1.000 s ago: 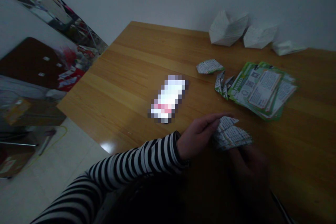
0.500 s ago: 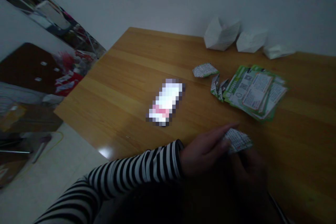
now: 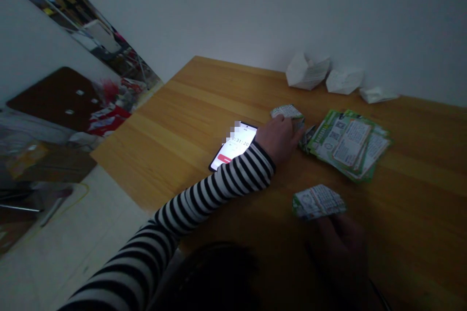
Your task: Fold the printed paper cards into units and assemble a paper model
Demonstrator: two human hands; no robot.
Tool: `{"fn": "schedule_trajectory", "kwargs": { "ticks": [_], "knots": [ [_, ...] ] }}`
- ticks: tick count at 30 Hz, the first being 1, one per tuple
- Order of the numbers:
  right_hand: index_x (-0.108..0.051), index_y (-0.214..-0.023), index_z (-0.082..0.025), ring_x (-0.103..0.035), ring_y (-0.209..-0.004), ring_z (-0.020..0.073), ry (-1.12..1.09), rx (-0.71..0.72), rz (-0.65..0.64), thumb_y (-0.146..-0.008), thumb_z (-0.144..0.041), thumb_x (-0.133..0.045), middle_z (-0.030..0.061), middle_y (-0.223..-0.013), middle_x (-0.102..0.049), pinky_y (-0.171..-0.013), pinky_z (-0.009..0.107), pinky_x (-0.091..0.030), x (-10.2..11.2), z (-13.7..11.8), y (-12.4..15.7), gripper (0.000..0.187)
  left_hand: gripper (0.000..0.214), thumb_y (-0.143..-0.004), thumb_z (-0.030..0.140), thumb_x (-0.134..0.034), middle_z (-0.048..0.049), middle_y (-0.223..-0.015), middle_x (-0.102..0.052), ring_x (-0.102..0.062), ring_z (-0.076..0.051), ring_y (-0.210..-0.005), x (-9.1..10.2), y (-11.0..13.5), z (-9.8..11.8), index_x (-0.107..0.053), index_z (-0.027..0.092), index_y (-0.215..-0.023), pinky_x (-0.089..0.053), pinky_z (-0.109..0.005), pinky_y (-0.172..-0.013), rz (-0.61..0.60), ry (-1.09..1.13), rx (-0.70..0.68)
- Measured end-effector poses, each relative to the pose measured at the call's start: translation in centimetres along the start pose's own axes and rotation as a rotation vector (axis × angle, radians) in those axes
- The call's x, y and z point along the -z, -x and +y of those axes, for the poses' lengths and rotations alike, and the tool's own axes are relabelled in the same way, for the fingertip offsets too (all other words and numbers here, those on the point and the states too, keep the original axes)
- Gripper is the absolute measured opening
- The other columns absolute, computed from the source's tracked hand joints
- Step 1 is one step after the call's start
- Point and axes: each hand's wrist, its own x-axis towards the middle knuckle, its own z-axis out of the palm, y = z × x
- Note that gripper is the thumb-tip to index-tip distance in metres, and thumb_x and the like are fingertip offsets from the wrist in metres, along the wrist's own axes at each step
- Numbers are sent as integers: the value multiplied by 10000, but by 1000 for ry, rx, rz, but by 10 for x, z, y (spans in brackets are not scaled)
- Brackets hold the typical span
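Observation:
My right hand is low on the right, in shadow, its fingers pinching the lower edge of a folded printed paper with green edges. My left hand, in a black-and-white striped sleeve, reaches over the table to a small folded paper piece. Its fingers are apart and reach that piece; whether they press on it cannot be told. Another folded piece shows partly beside the fingertips. Right of it lies a fanned stack of green-and-white printed leaflets.
A lit phone showing a timer lies beside my left wrist. Several white folded paper shapes stand against the wall along the back edge of the wooden table. Boxes and red bags fill the floor area at left.
My left hand has let go of the folded paper and moved forward to the small folded pieces. The right hand now holds the paper alone. The view has tilted slightly up.

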Motion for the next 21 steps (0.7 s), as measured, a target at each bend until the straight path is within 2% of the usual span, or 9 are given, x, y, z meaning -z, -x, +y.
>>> {"fn": "schedule_trajectory", "kwargs": {
  "ticks": [1, 6, 11, 13, 16, 19, 21],
  "knots": [
    [-684, -589, -184, -596, -442, 179, -1, 6, 0, -803, -378, -613, 22, -510, -659, -401, 250, -449, 0, 0, 0, 298, 461, -1010, 494, -400, -146, -1072, -617, -648, -284, -966, -5, -2, 2, -639, 101, -1026, -506, -382, -774, -16, -22, -5],
    [-667, -574, -192, -557, -420, 170, 18, 45, -9, -794, -379, -615, 16, -490, -639, -385, 251, -422, -1, -1, -2, 293, 239, -969, 230, -447, -159, -1223, -558, -622, -274, -1038, -18, 8, 2, -594, 109, -1113, -518, -356, -767, -56, -39, -39],
    [-656, -582, -200, -542, -413, 168, 23, 27, -32, -807, -378, -602, 10, -482, -617, -366, 245, -390, -1, -1, -1, 293, 210, -929, 150, -437, -143, -1143, -591, -621, -235, -959, -15, 33, -15, -606, 111, -1049, -531, -365, -843, -68, 36, -95],
    [-666, -600, -196, -562, -428, 173, 17, 32, -30, -815, -381, -600, 13, -498, -631, -377, 245, -411, -2, -2, -1, 291, 253, -892, 122, -453, -145, -1145, -605, -625, -236, -954, -12, 45, -20, -589, 108, -1105, -538, -380, -862, -85, 103, -93],
    [-650, -568, -197, -547, -407, 163, 23, 51, -26, -817, -382, -599, 5, -476, -611, -368, 242, -405, -2, -5, -1, 315, 461, -834, 95, -494, -161, -1218, -630, -620, -270, -1101, -8, 64, -23, -508, 92, -1295, -516, -425, -980, -106, 254, -117],
    [-639, -552, -199, -544, -397, 156, 49, 67, -22, -816, -371, -591, 0, -472, -609, -367, 241, -403, -2, -5, -1, 318, 625, -828, 114, -527, -193, -1331, -600, -607, -290, -1183, -7, 82, -18, -398, 86, -1439, -486, -453, -1047, -122, 342, -110],
    [-674, -606, -192, -596, -444, 171, 81, 76, -18, -827, -368, -590, 13, -529, -660, -411, 249, -450, -3, -2, 1, 294, 653, -852, 124, -508, -193, -1333, -591, -619, -298, -1160, -8, 91, -11, -357, 104, -1487, -505, -464, -1018, -175, 341, -97]
  ]
}}
